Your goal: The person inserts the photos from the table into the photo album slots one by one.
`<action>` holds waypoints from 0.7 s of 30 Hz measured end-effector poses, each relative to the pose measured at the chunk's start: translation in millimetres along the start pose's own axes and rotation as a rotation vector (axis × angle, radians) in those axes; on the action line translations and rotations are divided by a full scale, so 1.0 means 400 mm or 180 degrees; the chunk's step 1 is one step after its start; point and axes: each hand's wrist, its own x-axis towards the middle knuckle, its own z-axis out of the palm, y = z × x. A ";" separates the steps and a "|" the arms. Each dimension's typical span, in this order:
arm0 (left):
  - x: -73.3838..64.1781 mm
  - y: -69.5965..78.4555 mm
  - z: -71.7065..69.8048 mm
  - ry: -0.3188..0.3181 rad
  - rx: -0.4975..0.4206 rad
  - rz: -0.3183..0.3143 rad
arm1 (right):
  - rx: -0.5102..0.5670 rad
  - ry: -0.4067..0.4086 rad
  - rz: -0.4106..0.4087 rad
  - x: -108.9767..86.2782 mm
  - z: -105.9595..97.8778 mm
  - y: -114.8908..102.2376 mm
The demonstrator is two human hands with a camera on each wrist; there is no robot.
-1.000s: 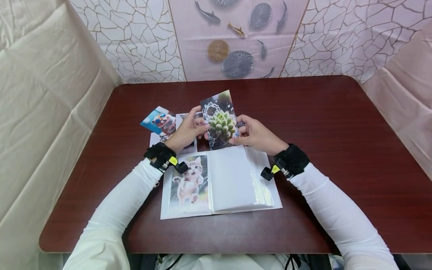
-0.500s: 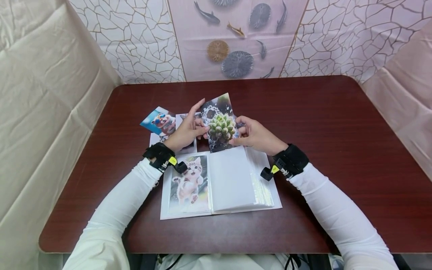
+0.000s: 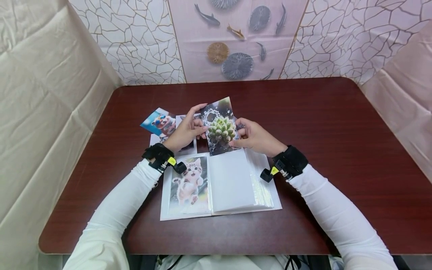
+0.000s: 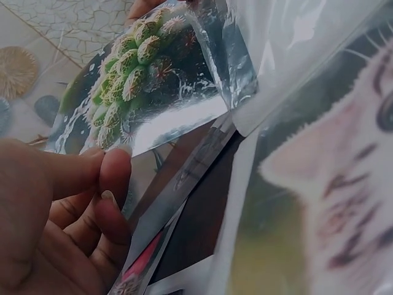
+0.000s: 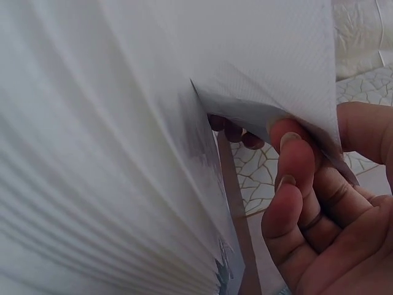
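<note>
A photo print of a green succulent (image 3: 221, 127) stands tilted at the top edge of an open white photo album (image 3: 233, 183). My left hand (image 3: 187, 131) pinches its left edge between thumb and fingers. On the opposite side, my right hand (image 3: 258, 138) pinches the right edge, thumb in front. In the left wrist view, the photo's lower corner sits inside the mouth of a clear sleeve (image 4: 236, 67). The right wrist view shows my right fingers (image 5: 295, 160) curled at a white sheet, with the album's pages fanned beside them. A kitten photo (image 3: 190, 183) fills the left page.
Several loose prints lie behind the album on the left, among them a blue animal photo (image 3: 160, 122), partly hidden by my left hand. The dark red wooden table (image 3: 337, 131) stretches out on both sides. A patterned cloth (image 3: 236, 45) hangs at the back.
The succulent photo has come down a little toward the album, its lower edge now sinking behind the right page's top. My left index finger lifted along the edge, then settled back; the right hand barely shifted.
</note>
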 end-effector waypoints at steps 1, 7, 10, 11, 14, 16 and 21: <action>0.000 -0.001 -0.001 -0.0003 -0.0013 0.0017 | 0.0006 -0.0004 -0.0001 0.000 0.000 0.000; -0.002 -0.003 -0.003 -0.0074 -0.0168 0.0000 | 0.0015 -0.0002 -0.0002 0.000 -0.001 -0.003; -0.002 -0.003 -0.003 -0.0081 -0.0190 -0.0029 | -0.0008 0.0010 -0.0002 -0.002 -0.001 -0.004; -0.002 -0.003 -0.003 -0.0074 -0.0177 -0.0035 | -0.0007 0.0015 0.0000 -0.002 -0.001 -0.004; -0.002 -0.002 -0.003 -0.0037 -0.0119 -0.0050 | 0.0012 0.0028 0.0022 -0.002 0.000 -0.005; -0.002 0.000 -0.002 -0.0018 -0.0092 -0.0056 | 0.0031 0.0042 0.0040 -0.001 0.001 -0.006; -0.003 0.002 -0.002 0.0007 -0.0063 -0.0046 | -0.0001 0.0051 0.0044 0.000 0.003 -0.004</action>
